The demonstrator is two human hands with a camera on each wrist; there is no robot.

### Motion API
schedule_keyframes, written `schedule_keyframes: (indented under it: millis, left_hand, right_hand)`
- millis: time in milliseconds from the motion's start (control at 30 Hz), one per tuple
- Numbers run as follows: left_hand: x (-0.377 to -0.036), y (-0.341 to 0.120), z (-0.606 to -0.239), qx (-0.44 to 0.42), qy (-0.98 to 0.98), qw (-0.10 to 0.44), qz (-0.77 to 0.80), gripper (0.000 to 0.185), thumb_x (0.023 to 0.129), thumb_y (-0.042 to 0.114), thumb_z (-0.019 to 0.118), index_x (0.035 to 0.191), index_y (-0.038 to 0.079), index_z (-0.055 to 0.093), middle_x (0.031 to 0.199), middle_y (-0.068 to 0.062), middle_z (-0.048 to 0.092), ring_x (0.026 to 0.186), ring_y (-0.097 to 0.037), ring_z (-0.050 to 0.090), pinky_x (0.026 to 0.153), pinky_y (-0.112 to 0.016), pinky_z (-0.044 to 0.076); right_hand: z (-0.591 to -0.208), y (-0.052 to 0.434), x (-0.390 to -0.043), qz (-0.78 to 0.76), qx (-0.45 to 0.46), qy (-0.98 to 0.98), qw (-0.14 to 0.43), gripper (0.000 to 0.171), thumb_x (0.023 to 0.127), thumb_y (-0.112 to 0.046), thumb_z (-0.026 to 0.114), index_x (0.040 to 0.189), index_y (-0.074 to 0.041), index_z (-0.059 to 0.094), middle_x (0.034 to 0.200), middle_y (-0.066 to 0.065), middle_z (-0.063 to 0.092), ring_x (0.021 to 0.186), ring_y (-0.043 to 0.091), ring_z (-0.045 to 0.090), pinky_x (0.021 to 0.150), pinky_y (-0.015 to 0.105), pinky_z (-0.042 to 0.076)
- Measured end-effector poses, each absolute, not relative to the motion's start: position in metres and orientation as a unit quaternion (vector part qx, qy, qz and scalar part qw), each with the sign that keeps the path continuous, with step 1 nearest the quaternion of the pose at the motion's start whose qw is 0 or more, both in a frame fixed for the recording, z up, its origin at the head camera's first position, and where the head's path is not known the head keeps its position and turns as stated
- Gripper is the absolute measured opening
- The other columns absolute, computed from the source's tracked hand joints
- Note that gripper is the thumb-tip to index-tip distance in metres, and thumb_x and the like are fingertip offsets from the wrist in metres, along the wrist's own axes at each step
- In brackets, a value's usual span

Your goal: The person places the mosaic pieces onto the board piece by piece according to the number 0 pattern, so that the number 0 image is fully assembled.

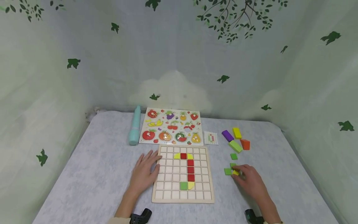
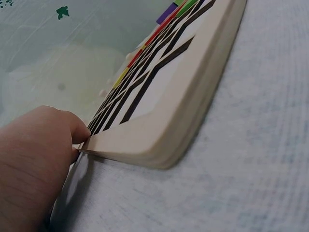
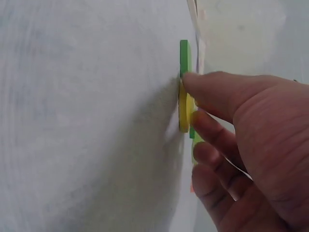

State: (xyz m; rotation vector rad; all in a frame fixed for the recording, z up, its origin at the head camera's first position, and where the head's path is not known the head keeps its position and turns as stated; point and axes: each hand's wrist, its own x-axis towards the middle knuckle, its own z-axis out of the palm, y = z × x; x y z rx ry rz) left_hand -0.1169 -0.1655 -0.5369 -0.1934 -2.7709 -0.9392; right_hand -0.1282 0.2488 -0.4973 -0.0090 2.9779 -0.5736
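Partly filled, by the look of it: wooden grid board (image 1: 183, 174) carries a few tiles only — yellow, red, yellow across the top row of the figure, red running down the col. below, then green and a yellow quarter-round at the bottom; most cells bare. Left to place, judging from the loose stock: green tiles (image 1: 227, 171) just beside the right hand, another green square (image 1: 233, 156) a bit farther back, plus purple, yellow, green and orange blocks (image 1: 236, 138) at the rear right. Small pattern card (image 1: 211, 137) lying behind the board, fruit puzzle (image 1: 170, 126) and teal tube (image 1: 135, 129) farther back, untouched. Right hand (image 1: 250, 180) down on the surface right of the board, thumb and fingers curled, pinching a yellow tile (image 3: 184, 112) at its edge; wrist view shows it touching a green one. Left hand (image 1: 145, 172) flat on the surface, fingers straight, tips against the board's left edge, holding nothing, prob. steadying.
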Motion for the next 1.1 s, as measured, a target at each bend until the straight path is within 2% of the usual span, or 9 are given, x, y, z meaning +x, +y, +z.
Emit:
schedule_keyframes:
  millis: [167,367,500,700,800,933,1100]
  left_hand:
    - [-0.116,-0.165,-0.538,-0.064,-0.939,0.101,-0.323,0.035,0.100,0.020,0.063,0.134,0.013,0.068,0.155,-0.009,0.053,0.151,-0.033,0.039,0.128,-0.056,0.019]
    - [-0.114,-0.166,-0.540,-0.064,-0.937,0.102,-0.327,0.035,0.099,0.020,0.064,0.134,0.015,0.068,0.154,-0.007,0.054,0.151,-0.033,0.040,0.127,-0.057,0.020]
    - [-0.112,-0.167,-0.540,-0.063,-0.937,0.102,-0.328,0.035,0.099,0.020,0.065,0.134,0.015,0.068,0.154,-0.007,0.054,0.150,-0.032,0.040,0.127,-0.057,0.020]
    - [-0.113,-0.166,-0.538,-0.063,-0.939,0.100,-0.322,0.035,0.100,0.020,0.064,0.134,0.016,0.068,0.154,-0.006,0.054,0.151,-0.032,0.040,0.127,-0.056,0.020]
    - [-0.114,-0.166,-0.537,-0.062,-0.941,0.096,-0.319,0.035,0.100,0.021,0.064,0.134,0.015,0.068,0.154,-0.007,0.054,0.151,-0.031,0.040,0.128,-0.055,0.020]
    - [-0.114,-0.167,-0.537,-0.059,-0.942,0.093,-0.317,0.035,0.101,0.021,0.063,0.135,0.015,0.068,0.155,-0.007,0.053,0.151,-0.031,0.039,0.128,-0.054,0.019]
    - [-0.114,-0.165,-0.537,-0.057,-0.942,0.095,-0.317,0.034,0.101,0.021,0.063,0.134,0.016,0.068,0.155,-0.006,0.053,0.151,-0.031,0.039,0.128,-0.054,0.019]
  right_hand:
    - [-0.497,0.252,-0.126,-0.193,0.008,0.978,0.078,0.039,0.086,-0.019,0.084,0.122,-0.009,0.075,0.107,0.004,0.071,0.093,0.019,0.063,0.082,0.044,0.059]
    - [-0.496,0.256,-0.121,-0.195,-0.003,0.977,0.085,0.028,0.086,-0.009,0.080,0.114,-0.011,0.077,0.106,0.003,0.071,0.094,0.019,0.065,0.082,0.044,0.060]
    - [-0.496,0.258,-0.116,-0.203,-0.018,0.975,0.088,0.028,0.086,-0.003,0.078,0.111,-0.014,0.079,0.102,0.002,0.069,0.087,0.016,0.063,0.076,0.039,0.059]
    - [-0.501,0.257,-0.112,-0.212,0.001,0.973,0.086,0.028,0.087,-0.012,0.081,0.115,-0.010,0.077,0.093,-0.001,0.067,0.079,0.013,0.056,0.068,0.030,0.051]
    - [-0.504,0.256,-0.110,-0.219,0.005,0.973,0.074,0.032,0.087,-0.016,0.082,0.118,-0.010,0.076,0.098,0.001,0.067,0.082,0.014,0.057,0.070,0.030,0.053]
    - [-0.504,0.253,-0.106,-0.225,-0.018,0.973,0.056,0.034,0.087,-0.011,0.082,0.120,-0.014,0.076,0.114,0.007,0.068,0.086,0.014,0.060,0.070,0.031,0.055]
    - [-0.500,0.253,-0.107,-0.222,-0.021,0.973,0.066,0.032,0.087,-0.009,0.080,0.119,-0.014,0.076,0.113,0.005,0.068,0.084,0.013,0.059,0.068,0.029,0.054]
